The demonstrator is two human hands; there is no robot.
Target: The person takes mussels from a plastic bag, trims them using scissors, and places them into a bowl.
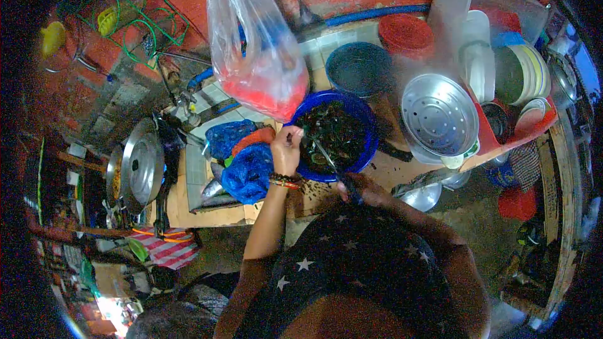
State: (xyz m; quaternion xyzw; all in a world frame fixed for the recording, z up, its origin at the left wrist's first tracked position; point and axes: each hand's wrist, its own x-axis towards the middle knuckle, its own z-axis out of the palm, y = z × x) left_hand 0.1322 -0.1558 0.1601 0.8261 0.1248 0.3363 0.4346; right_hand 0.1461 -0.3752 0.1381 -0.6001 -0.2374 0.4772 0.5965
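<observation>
A deep blue basin (370, 144) in front of me holds a heap of small, dark, wet-looking pieces (333, 129); their kind is unclear. My left hand (286, 147), with beaded bracelets at the wrist, is at the basin's left rim. Its fingers are pinched together, and what they hold is too small to make out. At the near right rim, my right hand (364, 191) is closed around the dark handle of what looks like a knife (326, 156). The blade points up and left over the basin, its tip near my left fingers. Dark bits (312, 193) lie scattered on the counter.
Left of the basin sit blue plastic bags (249, 172) and a fish (213, 189). A clear bag (257, 44) hangs behind. A dark green basin (358, 69), perforated metal steamer (438, 115) and dish rack (512, 138) stand right; pans (141, 163) are far left.
</observation>
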